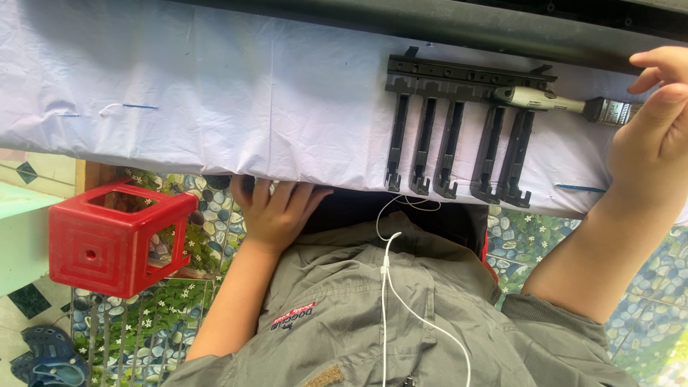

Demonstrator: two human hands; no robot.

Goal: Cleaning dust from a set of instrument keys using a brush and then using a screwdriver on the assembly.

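Observation:
A black plastic rail with several hanging prongs (pixel 459 122) lies on a white sheet (pixel 236 100) that covers a table. A paintbrush with a pale grey handle and metal ferrule (pixel 555 102) rests across the rail's right end. My right hand (pixel 648 136) is at the brush's bristle end, thumb over the bristles and fingers curled above, gripping it. My left hand (pixel 276 208) holds the table's near edge, fingers wrapped over the sheet's hem. My grey jacket (pixel 358 315) and a white earphone cable (pixel 387 287) fill the lower middle.
A red plastic stool (pixel 107 240) lies on its side at the left, beside the table edge. Blue sandals (pixel 46 358) sit on the pebble-and-flower patterned floor (pixel 179 315). A dark bar (pixel 430 21) runs along the table's far side.

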